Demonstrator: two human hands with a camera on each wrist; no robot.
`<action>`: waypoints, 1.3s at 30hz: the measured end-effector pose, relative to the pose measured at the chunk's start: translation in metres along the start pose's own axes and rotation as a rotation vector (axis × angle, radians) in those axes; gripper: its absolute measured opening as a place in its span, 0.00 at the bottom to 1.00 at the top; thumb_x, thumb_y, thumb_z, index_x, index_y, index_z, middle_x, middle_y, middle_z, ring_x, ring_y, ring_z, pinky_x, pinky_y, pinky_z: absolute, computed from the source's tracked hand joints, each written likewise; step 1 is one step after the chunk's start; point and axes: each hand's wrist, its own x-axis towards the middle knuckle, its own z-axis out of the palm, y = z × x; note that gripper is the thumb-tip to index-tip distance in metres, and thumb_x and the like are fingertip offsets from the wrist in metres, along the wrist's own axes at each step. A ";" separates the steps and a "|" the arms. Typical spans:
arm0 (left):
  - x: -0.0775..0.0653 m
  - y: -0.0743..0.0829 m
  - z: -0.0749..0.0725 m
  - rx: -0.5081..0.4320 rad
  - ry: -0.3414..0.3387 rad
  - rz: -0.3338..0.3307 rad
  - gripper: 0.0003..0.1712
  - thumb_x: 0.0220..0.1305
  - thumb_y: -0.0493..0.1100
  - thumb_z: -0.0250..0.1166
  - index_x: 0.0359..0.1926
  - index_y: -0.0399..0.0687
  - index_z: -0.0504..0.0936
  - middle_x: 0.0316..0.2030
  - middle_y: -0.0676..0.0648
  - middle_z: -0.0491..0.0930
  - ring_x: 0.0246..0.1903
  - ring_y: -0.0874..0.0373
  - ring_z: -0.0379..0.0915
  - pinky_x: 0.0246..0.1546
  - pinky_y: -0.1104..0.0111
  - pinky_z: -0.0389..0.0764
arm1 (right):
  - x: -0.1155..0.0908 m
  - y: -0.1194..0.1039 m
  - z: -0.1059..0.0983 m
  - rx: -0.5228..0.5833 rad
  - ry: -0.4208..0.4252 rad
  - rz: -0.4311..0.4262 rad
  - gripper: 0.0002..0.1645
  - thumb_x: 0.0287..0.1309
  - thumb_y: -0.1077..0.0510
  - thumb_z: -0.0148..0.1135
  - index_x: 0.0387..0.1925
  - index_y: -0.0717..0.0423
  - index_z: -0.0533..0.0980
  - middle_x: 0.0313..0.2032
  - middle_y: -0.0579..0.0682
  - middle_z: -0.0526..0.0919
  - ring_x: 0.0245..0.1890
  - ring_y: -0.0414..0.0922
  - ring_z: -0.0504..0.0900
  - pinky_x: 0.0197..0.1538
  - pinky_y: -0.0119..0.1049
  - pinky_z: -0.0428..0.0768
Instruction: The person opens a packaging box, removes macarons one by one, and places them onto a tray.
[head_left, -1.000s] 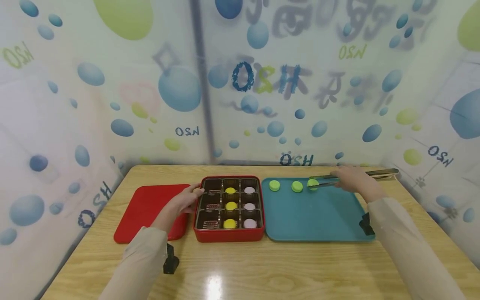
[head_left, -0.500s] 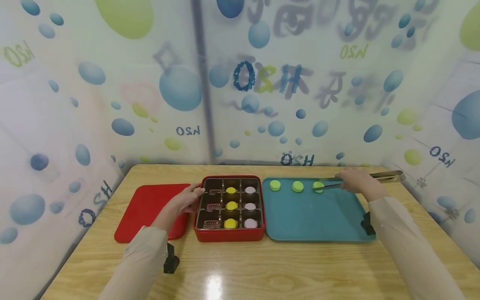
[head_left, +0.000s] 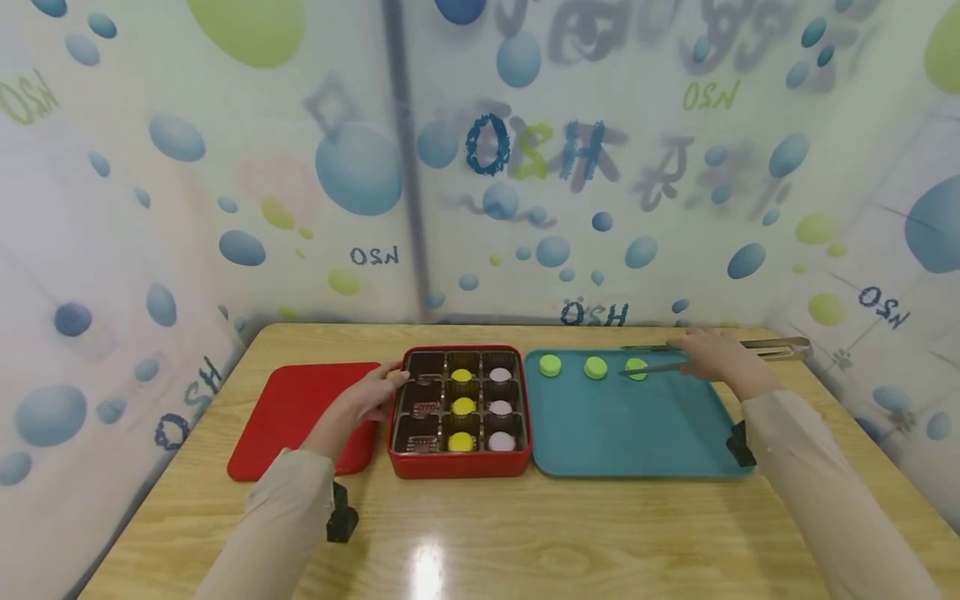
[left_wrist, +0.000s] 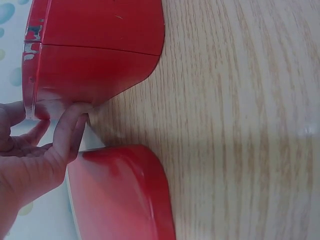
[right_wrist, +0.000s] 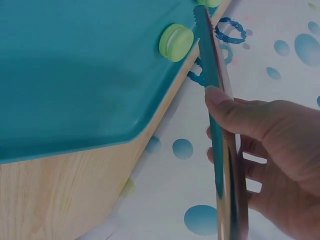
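My left hand (head_left: 375, 393) grips the left side of a red box (head_left: 460, 465), thumb on the outer wall and a finger over the rim, as the left wrist view shows. Inside, the dark divided insert (head_left: 426, 367) holds yellow macarons (head_left: 462, 442) down the middle column and lilac macarons (head_left: 501, 442) down the right one. My right hand (head_left: 712, 354) holds metal tongs (right_wrist: 215, 100), thumb on one arm and fingers on the other. The tongs' spread arms reach along both sides of the rightmost green macaron (head_left: 636, 369). Two more green macarons (head_left: 596, 367) sit left of it.
The green macarons lie along the back of a blue tray (head_left: 637, 433), right beside the box. A red lid (head_left: 292, 417) lies on the wooden table (head_left: 480, 533) at the left. A patterned wall sheet (head_left: 480, 275) stands behind the table's back edge.
The tongs and the rightmost green macaron shifted slightly right at first. Since then the tongs' arms have spread and their tips moved a little left. The left hand stays on the box.
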 end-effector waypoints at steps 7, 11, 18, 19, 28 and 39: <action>0.000 0.001 -0.003 -0.016 0.006 0.001 0.33 0.72 0.50 0.42 0.71 0.49 0.41 0.63 0.32 0.56 0.60 0.39 0.58 0.53 0.45 0.70 | 0.006 -0.016 -0.007 0.032 0.057 -0.097 0.29 0.51 0.57 0.64 0.54 0.64 0.71 0.45 0.67 0.76 0.46 0.64 0.74 0.44 0.53 0.75; 0.001 0.001 -0.004 -0.011 0.010 -0.007 0.33 0.72 0.50 0.42 0.71 0.50 0.41 0.63 0.33 0.57 0.59 0.39 0.60 0.52 0.46 0.71 | 0.011 -0.029 -0.012 0.048 0.089 -0.126 0.29 0.52 0.58 0.64 0.55 0.65 0.71 0.45 0.66 0.77 0.44 0.62 0.76 0.44 0.52 0.75; 0.002 0.001 -0.009 -0.005 0.020 -0.010 0.34 0.71 0.51 0.43 0.71 0.50 0.41 0.63 0.34 0.57 0.59 0.40 0.59 0.53 0.46 0.70 | 0.024 -0.056 -0.026 0.117 0.100 -0.168 0.30 0.53 0.60 0.62 0.58 0.65 0.68 0.42 0.65 0.76 0.39 0.57 0.77 0.40 0.48 0.76; 0.002 0.001 -0.009 -0.005 0.019 -0.009 0.34 0.71 0.51 0.43 0.71 0.50 0.41 0.63 0.33 0.56 0.59 0.40 0.59 0.53 0.46 0.70 | 0.026 -0.060 -0.028 0.109 0.102 -0.171 0.30 0.54 0.60 0.62 0.58 0.64 0.68 0.43 0.64 0.76 0.40 0.57 0.77 0.41 0.48 0.76; 0.001 -0.002 -0.006 -0.002 0.013 -0.004 0.33 0.71 0.50 0.43 0.71 0.49 0.43 0.63 0.33 0.55 0.59 0.39 0.58 0.53 0.45 0.70 | 0.050 -0.106 -0.046 0.039 0.137 -0.269 0.28 0.53 0.58 0.63 0.58 0.57 0.70 0.46 0.60 0.76 0.43 0.55 0.77 0.44 0.49 0.76; 0.001 -0.003 0.001 -0.010 0.017 0.026 0.32 0.71 0.50 0.43 0.71 0.49 0.44 0.60 0.33 0.61 0.57 0.41 0.64 0.48 0.50 0.76 | 0.072 -0.149 -0.062 -0.027 0.099 -0.329 0.28 0.54 0.57 0.63 0.58 0.50 0.71 0.44 0.56 0.76 0.43 0.54 0.75 0.48 0.52 0.72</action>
